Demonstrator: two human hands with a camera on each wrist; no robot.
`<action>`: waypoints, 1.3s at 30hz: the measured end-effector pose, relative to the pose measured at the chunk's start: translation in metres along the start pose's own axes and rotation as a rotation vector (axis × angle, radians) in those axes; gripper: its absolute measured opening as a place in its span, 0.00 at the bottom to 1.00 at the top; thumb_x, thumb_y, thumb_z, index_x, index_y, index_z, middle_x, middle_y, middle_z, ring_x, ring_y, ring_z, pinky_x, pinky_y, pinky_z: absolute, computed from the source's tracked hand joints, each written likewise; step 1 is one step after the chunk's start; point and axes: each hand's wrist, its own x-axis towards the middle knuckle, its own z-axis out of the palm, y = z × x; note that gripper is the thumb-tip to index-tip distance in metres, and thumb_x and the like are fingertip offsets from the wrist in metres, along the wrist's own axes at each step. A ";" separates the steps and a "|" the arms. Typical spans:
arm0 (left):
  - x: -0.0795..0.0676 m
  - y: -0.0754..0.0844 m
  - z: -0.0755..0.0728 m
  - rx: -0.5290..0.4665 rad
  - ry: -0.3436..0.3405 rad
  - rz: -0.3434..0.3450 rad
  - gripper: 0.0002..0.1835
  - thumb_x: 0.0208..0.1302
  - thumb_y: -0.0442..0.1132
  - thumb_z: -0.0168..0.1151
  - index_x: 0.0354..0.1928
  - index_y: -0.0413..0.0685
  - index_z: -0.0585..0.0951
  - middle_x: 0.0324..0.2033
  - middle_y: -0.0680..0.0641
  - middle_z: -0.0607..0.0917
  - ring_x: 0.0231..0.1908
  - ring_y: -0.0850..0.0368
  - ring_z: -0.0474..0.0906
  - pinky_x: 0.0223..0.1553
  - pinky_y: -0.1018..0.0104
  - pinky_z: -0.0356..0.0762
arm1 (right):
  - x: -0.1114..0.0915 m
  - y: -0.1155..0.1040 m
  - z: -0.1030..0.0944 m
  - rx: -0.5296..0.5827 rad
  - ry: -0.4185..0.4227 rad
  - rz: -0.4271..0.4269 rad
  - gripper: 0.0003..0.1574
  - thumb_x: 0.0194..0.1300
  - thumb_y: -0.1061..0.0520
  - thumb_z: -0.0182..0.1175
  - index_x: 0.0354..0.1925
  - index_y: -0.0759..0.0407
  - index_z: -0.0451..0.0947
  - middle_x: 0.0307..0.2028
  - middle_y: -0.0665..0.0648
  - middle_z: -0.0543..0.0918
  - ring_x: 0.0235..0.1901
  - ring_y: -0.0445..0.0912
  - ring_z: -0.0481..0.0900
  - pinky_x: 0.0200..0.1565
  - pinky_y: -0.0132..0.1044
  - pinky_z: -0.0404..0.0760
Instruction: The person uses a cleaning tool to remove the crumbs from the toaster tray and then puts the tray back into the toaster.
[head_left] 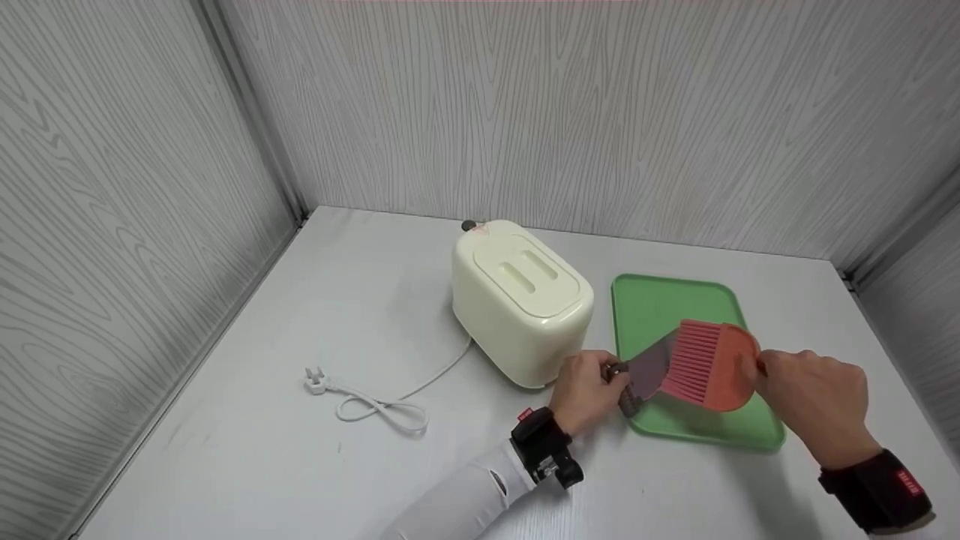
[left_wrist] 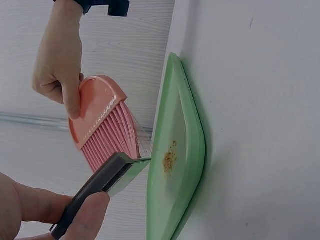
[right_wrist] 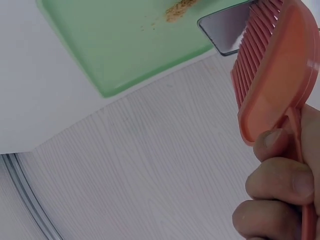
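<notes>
Pale wood-grained panels (head_left: 480, 105) stand on 3 sides of a white table (head_left: 225, 457). The person's left hand (head_left: 583, 394) holds a metal scraper (head_left: 648, 370) in a narrow pinch; the right hand (head_left: 821, 401) grips an orange brush (head_left: 733, 375), fingers (right_wrist: 277, 177) curled round its handle. Both tools are above a green tray (head_left: 660, 300). Crumbs (left_wrist: 170, 161) lie on the tray; left of it stands a cream toaster (head_left: 491, 307) with a looped white cord (head_left: 442, 373).

Soft, even, slightly grey light fills the head view, its source out of frame. A faint shadow spreads across the tabletop (head_left: 780, 495) on the near side of the right hand (head_left: 817, 390); mild sheen marks the toaster (head_left: 517, 277) beyond the left hand (head_left: 589, 390). The wrist views look duller, and lens distortion bows the metal strip (right_wrist: 31, 200) well apart from the right hand.
</notes>
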 end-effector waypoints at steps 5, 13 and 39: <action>0.001 0.001 0.000 -0.012 -0.003 -0.008 0.06 0.63 0.32 0.70 0.41 0.41 0.89 0.29 0.51 0.89 0.25 0.71 0.77 0.29 0.78 0.77 | 0.001 0.006 0.003 -0.008 0.016 -0.011 0.33 0.67 0.50 0.54 0.11 0.48 0.49 0.13 0.44 0.47 0.19 0.41 0.44 0.20 0.36 0.41; 0.000 0.001 0.000 0.010 0.010 0.034 0.06 0.62 0.32 0.71 0.41 0.40 0.89 0.29 0.51 0.89 0.25 0.72 0.75 0.30 0.78 0.75 | -0.003 0.016 0.010 -0.053 0.057 -0.058 0.31 0.68 0.56 0.51 0.13 0.50 0.47 0.13 0.45 0.47 0.19 0.41 0.44 0.19 0.36 0.42; -0.001 0.001 -0.001 0.025 -0.010 0.012 0.05 0.63 0.34 0.71 0.40 0.42 0.90 0.29 0.53 0.89 0.25 0.71 0.75 0.31 0.78 0.76 | -0.009 0.042 0.029 -0.114 0.102 0.022 0.25 0.61 0.69 0.49 0.13 0.54 0.53 0.10 0.51 0.54 0.14 0.45 0.50 0.16 0.39 0.46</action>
